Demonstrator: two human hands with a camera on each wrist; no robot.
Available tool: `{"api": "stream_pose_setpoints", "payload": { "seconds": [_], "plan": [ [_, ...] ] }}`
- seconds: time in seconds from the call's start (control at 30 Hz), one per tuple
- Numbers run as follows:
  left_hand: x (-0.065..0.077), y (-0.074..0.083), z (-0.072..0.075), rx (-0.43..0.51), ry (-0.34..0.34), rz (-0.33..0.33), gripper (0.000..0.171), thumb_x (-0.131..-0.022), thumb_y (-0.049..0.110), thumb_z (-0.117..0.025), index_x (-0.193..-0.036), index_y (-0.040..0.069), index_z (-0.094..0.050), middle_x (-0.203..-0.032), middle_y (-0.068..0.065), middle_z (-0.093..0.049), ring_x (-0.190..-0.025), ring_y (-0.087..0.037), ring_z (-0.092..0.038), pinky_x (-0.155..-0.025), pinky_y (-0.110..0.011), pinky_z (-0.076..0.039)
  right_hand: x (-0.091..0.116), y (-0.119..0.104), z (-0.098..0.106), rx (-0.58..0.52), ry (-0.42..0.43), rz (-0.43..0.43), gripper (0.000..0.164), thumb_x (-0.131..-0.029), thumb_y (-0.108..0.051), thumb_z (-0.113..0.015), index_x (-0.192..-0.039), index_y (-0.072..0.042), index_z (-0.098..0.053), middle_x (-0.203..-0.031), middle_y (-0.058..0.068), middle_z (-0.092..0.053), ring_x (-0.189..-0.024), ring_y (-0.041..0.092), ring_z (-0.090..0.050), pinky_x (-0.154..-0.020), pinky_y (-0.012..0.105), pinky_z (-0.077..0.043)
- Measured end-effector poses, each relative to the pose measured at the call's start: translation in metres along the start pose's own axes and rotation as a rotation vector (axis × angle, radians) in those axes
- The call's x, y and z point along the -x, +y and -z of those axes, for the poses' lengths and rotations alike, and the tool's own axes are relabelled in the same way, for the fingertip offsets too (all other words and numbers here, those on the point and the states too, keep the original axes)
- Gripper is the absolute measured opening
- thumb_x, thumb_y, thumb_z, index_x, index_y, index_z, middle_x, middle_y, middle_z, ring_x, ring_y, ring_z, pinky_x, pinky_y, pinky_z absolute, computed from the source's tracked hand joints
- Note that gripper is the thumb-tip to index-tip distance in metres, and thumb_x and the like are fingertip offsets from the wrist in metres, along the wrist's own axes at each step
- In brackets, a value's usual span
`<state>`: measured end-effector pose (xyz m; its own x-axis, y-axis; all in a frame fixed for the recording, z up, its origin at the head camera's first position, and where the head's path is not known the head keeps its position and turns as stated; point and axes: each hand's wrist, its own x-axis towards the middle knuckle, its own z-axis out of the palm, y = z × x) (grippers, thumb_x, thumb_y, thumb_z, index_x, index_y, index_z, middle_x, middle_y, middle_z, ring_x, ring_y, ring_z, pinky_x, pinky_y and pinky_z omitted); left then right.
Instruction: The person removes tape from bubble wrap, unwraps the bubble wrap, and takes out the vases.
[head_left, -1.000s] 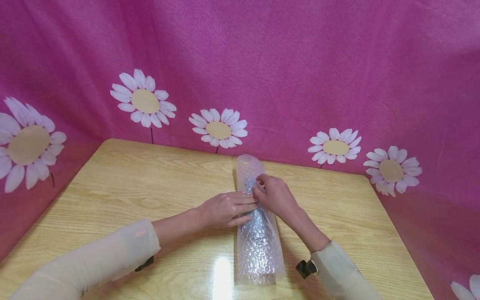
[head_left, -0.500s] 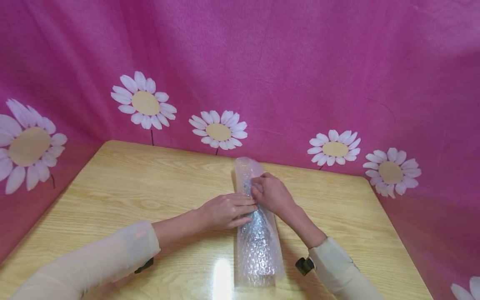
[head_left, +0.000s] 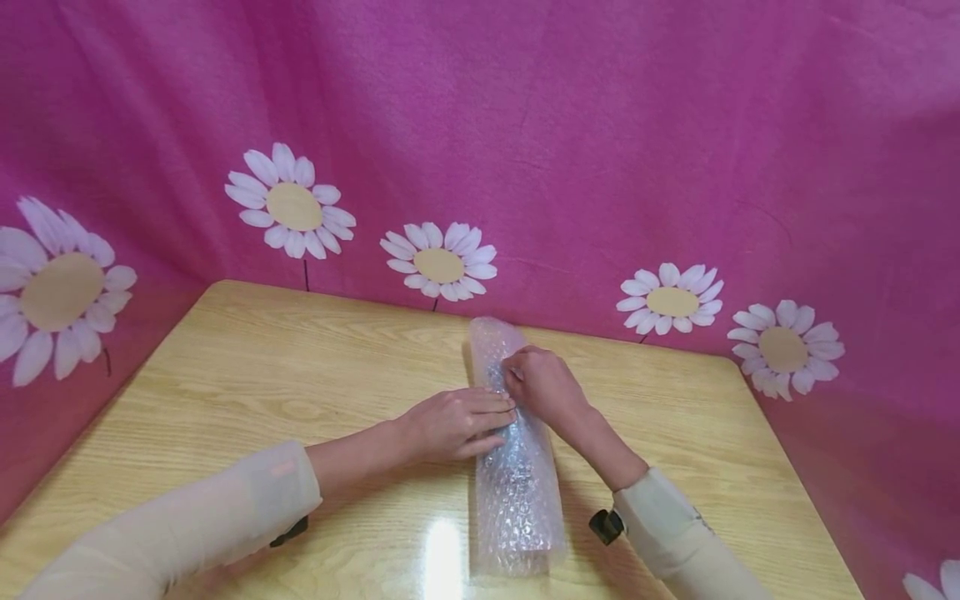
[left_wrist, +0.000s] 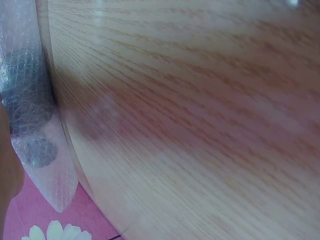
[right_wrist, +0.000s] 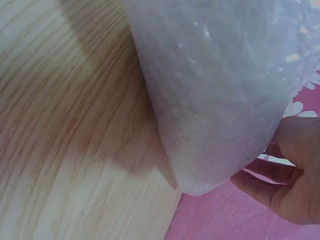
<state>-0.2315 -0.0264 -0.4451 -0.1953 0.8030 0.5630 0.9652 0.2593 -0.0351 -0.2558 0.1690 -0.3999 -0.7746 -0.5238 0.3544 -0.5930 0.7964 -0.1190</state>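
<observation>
A long bundle of clear bubble wrap (head_left: 521,517) lies lengthwise on the table, its far end near the back edge. Through the film in the left wrist view a dark bluish object (left_wrist: 27,95) shows, with a smaller rounded dark part (left_wrist: 39,152) beyond it; its kind is unclear. My left hand (head_left: 453,423) rests flat on the bundle's upper middle, fingers extended. Just beyond those fingertips, my right hand (head_left: 551,385) pinches the wrap with curled fingers and thumb. In the right wrist view its fingers (right_wrist: 260,186) lie along the bundle's side.
The wooden table (head_left: 315,358) extends on both sides of the bundle. A magenta curtain (head_left: 540,150) with printed daisies hangs behind and beside it. Light reflects off the tabletop near the front. A black strap piece (head_left: 606,527) sits at the right cuff.
My right hand has shifted slightly left, its fingers and thumb drawing closer together on the wrap. The left hand stays at the same place on the bundle.
</observation>
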Motion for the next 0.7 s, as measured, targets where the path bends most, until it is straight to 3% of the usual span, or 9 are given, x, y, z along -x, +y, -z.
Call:
{"api": "stream_pose_setpoints", "payload": {
  "seconds": [0.1,0.3,0.5,0.7],
  "plan": [
    [-0.0003,0.0005,0.0001,0.017,0.004,0.007,0.035,-0.092,0.022,-0.073,-0.122,0.005,-0.071,-0.126,-0.006,-0.068,-0.12,-0.019,-0.061,-0.107,-0.029,-0.042,-0.0013,0.0007,0.0,0.023,-0.008,0.019,0.026,-0.083,0.001,-0.068,-0.062,-0.013,-0.061,-0.069,0.004,-0.061,-0.063,0.018,-0.059,-0.057,0.037,-0.053],
    [-0.0006,0.0003,0.0006,0.004,0.01,-0.003,0.035,-0.092,0.023,-0.073,-0.121,0.004,-0.071,-0.125,-0.006,-0.068,-0.12,-0.018,-0.061,-0.107,-0.028,-0.04,-0.0039,0.0018,0.0012,0.02,-0.027,0.036,0.035,-0.074,0.009,-0.063,-0.055,-0.017,-0.049,-0.059,-0.004,-0.045,-0.057,0.013,-0.04,-0.05,0.029,-0.041],
    [-0.0017,0.0009,0.0021,0.01,-0.005,0.003,0.035,-0.093,0.023,-0.072,-0.123,0.004,-0.071,-0.125,-0.006,-0.068,-0.12,-0.019,-0.061,-0.107,-0.029,-0.041,-0.0048,0.0027,-0.001,0.057,-0.018,0.05,0.034,-0.075,0.008,-0.063,-0.056,-0.017,-0.05,-0.059,-0.004,-0.044,-0.056,0.012,-0.039,-0.05,0.03,-0.041],
    [-0.002,0.0007,0.0021,-0.001,-0.005,-0.005,0.035,-0.093,0.023,-0.071,-0.122,0.004,-0.071,-0.125,-0.006,-0.068,-0.12,-0.019,-0.061,-0.107,-0.029,-0.041,-0.0049,0.0034,-0.0031,0.104,-0.001,0.068,0.026,-0.078,0.005,-0.067,-0.061,-0.013,-0.059,-0.059,-0.002,-0.05,-0.054,0.013,-0.045,-0.05,0.033,-0.047]
  ]
}}
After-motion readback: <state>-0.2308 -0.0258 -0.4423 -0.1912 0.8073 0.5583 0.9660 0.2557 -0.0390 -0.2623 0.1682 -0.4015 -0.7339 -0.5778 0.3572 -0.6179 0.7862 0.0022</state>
